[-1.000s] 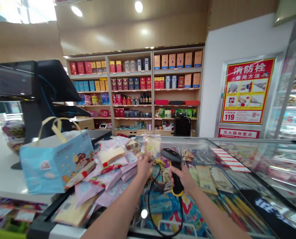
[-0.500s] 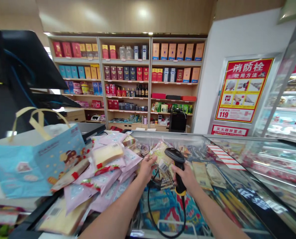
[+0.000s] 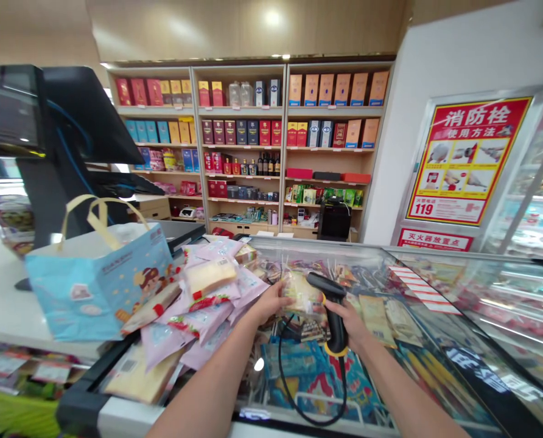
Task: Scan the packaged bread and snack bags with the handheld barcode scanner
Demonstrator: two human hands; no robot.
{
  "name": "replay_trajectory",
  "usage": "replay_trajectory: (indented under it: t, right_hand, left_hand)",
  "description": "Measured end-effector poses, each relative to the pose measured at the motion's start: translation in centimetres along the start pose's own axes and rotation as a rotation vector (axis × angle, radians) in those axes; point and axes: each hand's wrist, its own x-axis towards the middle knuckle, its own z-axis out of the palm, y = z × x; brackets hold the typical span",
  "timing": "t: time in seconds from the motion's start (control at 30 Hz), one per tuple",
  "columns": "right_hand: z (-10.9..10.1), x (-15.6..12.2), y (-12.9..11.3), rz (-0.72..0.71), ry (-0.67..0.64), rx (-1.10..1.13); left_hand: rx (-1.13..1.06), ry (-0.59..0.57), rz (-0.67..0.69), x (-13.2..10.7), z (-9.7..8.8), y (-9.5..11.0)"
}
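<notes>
My left hand (image 3: 274, 302) is closed on the left side of a clear food package (image 3: 302, 293) with pale yellow contents. A black barcode scanner (image 3: 335, 316) with yellow trim is gripped in my right hand (image 3: 348, 317), its head beside the package's right edge. From the scanner's base a black cable (image 3: 290, 389) loops down over the glass freezer top. Left of my left hand lies a heap of pink-and-white packets (image 3: 210, 319), with a pale bread pack (image 3: 212, 277) on top. Another flat pale pack (image 3: 139, 371) rests at the near end of the heap.
A light blue shopping bag (image 3: 86, 292) stands on the white counter (image 3: 7, 304) at left, before a black checkout monitor (image 3: 84, 115). Frozen goods show through the freezer glass (image 3: 308, 389). Shelves of boxed bottles (image 3: 239, 134) line the back wall; a red-and-yellow fire hydrant poster (image 3: 470, 161) hangs at right.
The view has swung left, so more of the monitor and counter shows. The package has turned; its white barcode label, facing me before, no longer shows clearly. Both hands keep their hold.
</notes>
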Motion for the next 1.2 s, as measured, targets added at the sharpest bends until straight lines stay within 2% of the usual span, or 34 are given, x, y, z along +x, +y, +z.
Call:
replay_trajectory:
  t: [0.1, 0.27, 0.37, 0.43, 0.6, 0.73, 0.97, 1.2]
  right_hand:
    - [0.6, 0.0, -0.2, -0.021, -0.057, -0.024]
    - [1.5, -1.1, -2.4, -0.091, -0.029, -0.073]
    - [2.0, -2.2, -3.3, -0.075, -0.045, -0.166]
    - [2.5, -2.9, -3.1, -0.073, -0.048, -0.235]
    - [3.1, -3.1, -0.8, -0.053, -0.028, -0.345]
    - [2.6, -2.6, 0.5, -0.066, -0.012, -0.435]
    - [2.2, -2.7, 0.6, -0.041, 0.002, -0.465]
    - [2.4, -3.0, 0.3, -0.053, -0.044, -0.504]
  left_hand:
    - [0.046, 0.058, 0.115, 0.5, 0.1, 0.0]
    - [0.015, 0.34, 0.314, 1.8, -0.7, 0.9]
    - [0.043, 0.556, 0.341, 2.6, -1.7, 1.2]
    - [0.039, 0.64, 0.315, 3.1, -2.3, 1.0]
    - [0.032, 0.566, 0.3, 3.7, -2.9, 0.0]
    - [0.079, 0.604, 0.344, 3.7, -2.9, -0.3]
    - [0.137, 0.615, 0.382, 3.5, -2.7, -0.3]
    - [0.257, 0.648, 0.404, 3.4, -2.6, -0.4]
